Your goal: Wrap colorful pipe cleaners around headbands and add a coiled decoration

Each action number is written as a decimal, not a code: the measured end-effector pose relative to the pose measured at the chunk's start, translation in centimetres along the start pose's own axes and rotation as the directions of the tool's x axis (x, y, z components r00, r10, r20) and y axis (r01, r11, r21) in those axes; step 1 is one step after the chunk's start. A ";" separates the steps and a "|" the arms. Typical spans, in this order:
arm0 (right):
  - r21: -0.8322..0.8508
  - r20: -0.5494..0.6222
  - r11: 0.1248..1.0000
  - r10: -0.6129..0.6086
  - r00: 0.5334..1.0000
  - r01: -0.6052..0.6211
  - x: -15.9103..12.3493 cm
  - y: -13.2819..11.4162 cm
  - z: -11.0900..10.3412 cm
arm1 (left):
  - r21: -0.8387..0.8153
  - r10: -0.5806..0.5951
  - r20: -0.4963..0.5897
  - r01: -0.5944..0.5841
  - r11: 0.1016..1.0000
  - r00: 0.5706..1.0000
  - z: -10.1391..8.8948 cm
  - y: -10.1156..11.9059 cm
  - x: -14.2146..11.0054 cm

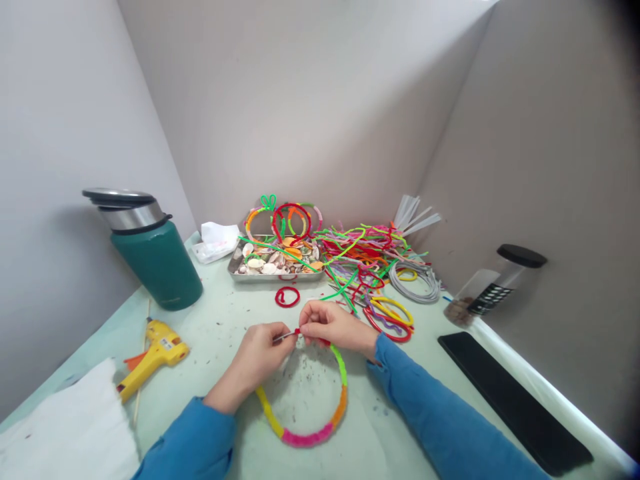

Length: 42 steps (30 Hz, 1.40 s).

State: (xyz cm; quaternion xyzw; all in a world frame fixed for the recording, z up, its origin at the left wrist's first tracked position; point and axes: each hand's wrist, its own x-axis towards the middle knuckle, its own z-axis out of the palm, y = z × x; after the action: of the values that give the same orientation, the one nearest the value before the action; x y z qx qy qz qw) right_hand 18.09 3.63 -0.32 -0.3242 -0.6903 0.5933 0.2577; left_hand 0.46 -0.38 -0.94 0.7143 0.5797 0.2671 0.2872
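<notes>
In the head view a wire ring wrapped in pipe cleaners [307, 440] hangs below my hands, in bands of yellow, pink, orange, green and red. My left hand [260, 357] is closed on the ring's upper left, where a bit of bare grey wire shows between finger and thumb. At the top, the fingers of my right hand [333, 325] pinch the ring where red pipe cleaner [298, 331] is wound around the wire. Just beyond my hands lies a small coil of red pipe cleaner [287, 297]. My palms hide part of the ring.
A metal tray of shells [275, 276] stands at the back, wrapped rings [291, 207] behind it. Right of it are heaped pipe cleaners [355, 243] and coiled grey wire [417, 283]. A yellow glue gun [157, 350], green bottle [157, 267] and white cloth [70, 427] are left; a black slab [510, 400] is right.
</notes>
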 end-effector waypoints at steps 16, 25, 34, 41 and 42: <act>0.033 0.016 0.999 -0.010 1.000 0.010 0.0 0.3 -0.2 | -0.469 -0.215 0.260 0.317 0.824 0.942 -0.8 0.3 0.3; 0.042 0.006 0.999 -0.010 1.000 0.009 0.0 0.2 -0.3 | -0.414 -0.164 0.116 0.198 0.888 0.980 -0.6 -0.1 0.5; 0.041 -0.011 0.999 0.003 1.000 -0.003 0.0 0.1 -0.2 | 0.169 0.329 -0.202 -0.298 0.939 0.922 -0.3 -0.3 -0.3; 0.012 -0.019 1.000 -0.021 1.000 0.021 0.1 0.6 -0.5 | -0.123 0.155 -0.063 -0.162 0.979 0.986 -0.5 0.2 -0.1; 0.009 -0.009 1.000 -0.028 1.000 0.028 0.1 0.7 -0.6 | -0.233 0.079 -0.001 -0.077 0.969 0.997 -0.5 0.2 0.1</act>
State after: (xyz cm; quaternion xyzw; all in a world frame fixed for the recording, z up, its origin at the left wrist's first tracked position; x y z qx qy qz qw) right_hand 18.52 4.14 -0.92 -0.3160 -0.6910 0.5911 0.2707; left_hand 0.23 -0.30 -0.42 0.6991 0.5145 0.3413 0.3605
